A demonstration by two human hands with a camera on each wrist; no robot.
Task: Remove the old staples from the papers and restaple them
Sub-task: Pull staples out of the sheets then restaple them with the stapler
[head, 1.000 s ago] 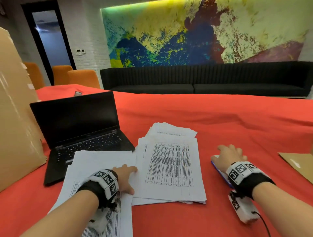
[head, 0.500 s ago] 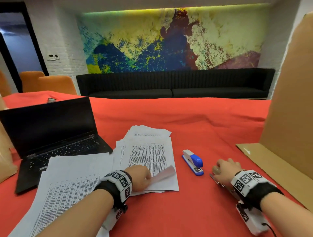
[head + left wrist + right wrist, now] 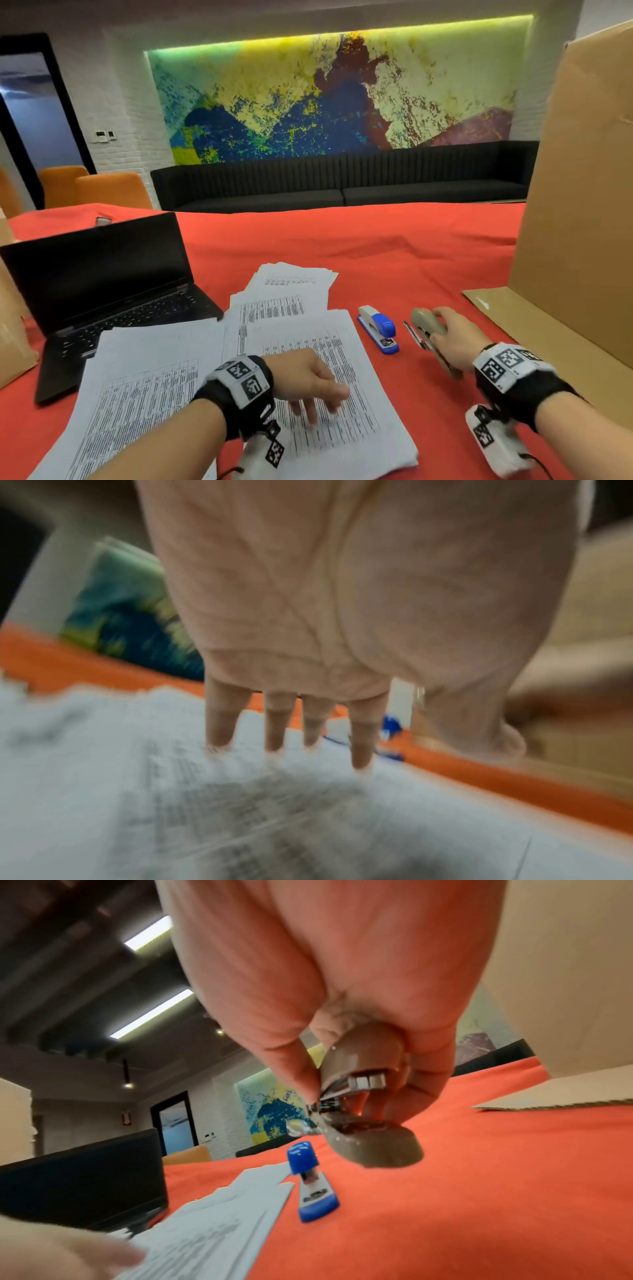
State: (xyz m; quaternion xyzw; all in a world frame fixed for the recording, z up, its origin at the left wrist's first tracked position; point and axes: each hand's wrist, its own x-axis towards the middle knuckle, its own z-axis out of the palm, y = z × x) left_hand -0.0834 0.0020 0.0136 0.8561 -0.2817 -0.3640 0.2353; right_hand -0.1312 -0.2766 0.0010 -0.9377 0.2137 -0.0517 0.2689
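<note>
2 staplers: a blue stapler [image 3: 378, 329] lies flat on the red cloth [image 3: 394, 260], just beside the papers at their 3 o'clock; a grey stapler [image 3: 430, 327] is at the blue one's 3 o'clock, off the cloth.
Right hand [image 3: 455, 342]: thumb and fingers curled round the grey stapler, whose mouth gapes in the right wrist view [image 3: 363, 1096]. 0.5 s ago this hand was low on the cloth, curled over something hard to make out; now the grey stapler is raised and tilted.
Left hand [image 3: 305, 380]: fingers straight and loosely spread, tips [image 3: 359, 739] pointing down to the top sheet; that view is blurred, so contact cannot be told. 0.5 s ago it was lifting a sheet corner; now it holds nothing.
Papers [image 3: 329, 377]: a printed stack under the left hand, more sheets fanned at its 12 o'clock and another pile at 9 o'clock. The near stack now reaches closer to the person than 0.5 s ago.
Pen-like item [image 3: 412, 334]: between the 2 staplers, too small to name.
Laptop [image 3: 102, 291]: open, screen dark, at 10 o'clock.
Cardboard [image 3: 582, 205]: upright at 2 o'clock.
</note>
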